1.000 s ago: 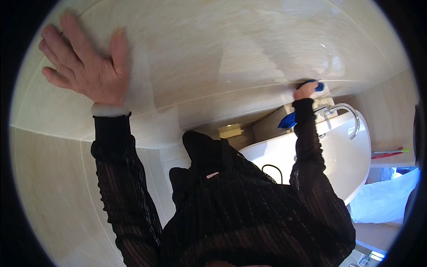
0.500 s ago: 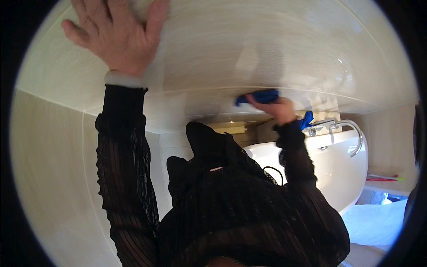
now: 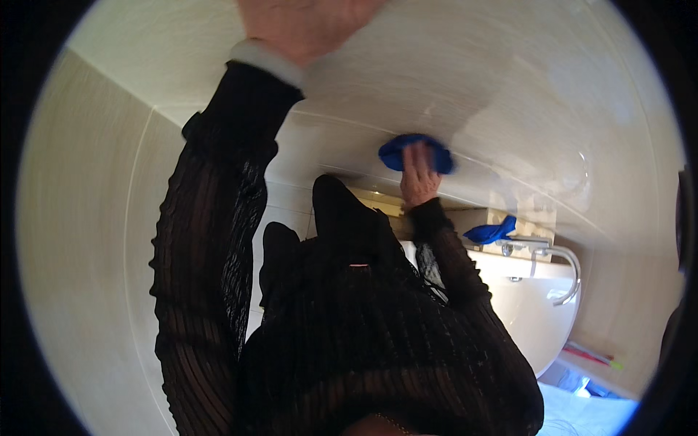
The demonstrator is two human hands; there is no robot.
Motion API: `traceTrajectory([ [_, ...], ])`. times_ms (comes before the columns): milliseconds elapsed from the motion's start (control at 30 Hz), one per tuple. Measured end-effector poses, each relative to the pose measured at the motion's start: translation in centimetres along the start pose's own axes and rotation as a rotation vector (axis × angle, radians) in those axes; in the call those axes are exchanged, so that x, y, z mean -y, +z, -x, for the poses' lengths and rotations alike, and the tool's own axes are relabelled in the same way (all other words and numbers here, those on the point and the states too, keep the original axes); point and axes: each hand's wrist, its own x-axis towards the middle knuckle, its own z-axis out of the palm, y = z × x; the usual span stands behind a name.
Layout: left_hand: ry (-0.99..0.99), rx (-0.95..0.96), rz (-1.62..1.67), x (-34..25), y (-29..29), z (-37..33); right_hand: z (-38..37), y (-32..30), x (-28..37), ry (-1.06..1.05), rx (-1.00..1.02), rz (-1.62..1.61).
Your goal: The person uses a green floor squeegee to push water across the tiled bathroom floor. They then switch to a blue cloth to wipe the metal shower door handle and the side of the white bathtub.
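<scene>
My right hand (image 3: 419,178) presses a blue cloth (image 3: 396,154) flat against the beige tiled wall (image 3: 480,80); its fingers lie over the cloth, slightly blurred. At the top edge is my left hand (image 3: 309,25), up against the same wall with nothing seen in it. Its thumb side spreads away from the palm, while the fingertips are cut off by the frame. A second blue cloth (image 3: 491,231) rests by the chrome tap (image 3: 534,243), below and to the right of my right hand.
A white bathtub or basin (image 3: 527,301) stands at the right under the curved spout. Farther right, thin red and green sticks (image 3: 592,354) lie on a ledge. Another tiled wall (image 3: 80,218) closes off the left side. Pale tiles (image 3: 287,200) show beyond my dark-clothed legs.
My right hand has turned upright and shifted left, spreading the blue cloth on the wall. My left hand has moved up and right in the view, its fingers now outside it.
</scene>
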Motion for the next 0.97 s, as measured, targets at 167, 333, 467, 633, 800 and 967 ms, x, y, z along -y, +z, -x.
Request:
traceTrajectory([
  [167, -0.072, 0.054, 0.019, -0.4, -0.8, 0.5, -4.8, -4.5, -2.8, -0.414, 0.354, 0.372],
  [333, -0.006, 0.098, -0.146, 1.4, -0.6, 2.2, -12.3, -4.1, 2.3, -0.114, -0.214, 0.040],
  [467, -0.024, 0.106, -0.121, 0.6, -0.2, 1.4, -9.9, -0.5, 7.1, -0.444, 0.480, 0.112],
  [633, -0.276, 0.403, 0.114, -1.5, -3.3, -0.9, -6.4, 5.2, 5.9, -0.754, 0.684, -0.059],
  [800, -0.301, 0.429, 0.140, -0.4, -4.6, -0.8, -15.8, -3.0, 4.8, -0.448, -0.158, 0.272],
  [967, -0.299, 0.414, 0.144, -1.0, -4.0, -0.9, -20.6, -7.8, 3.2, -0.127, -0.500, 0.170],
])
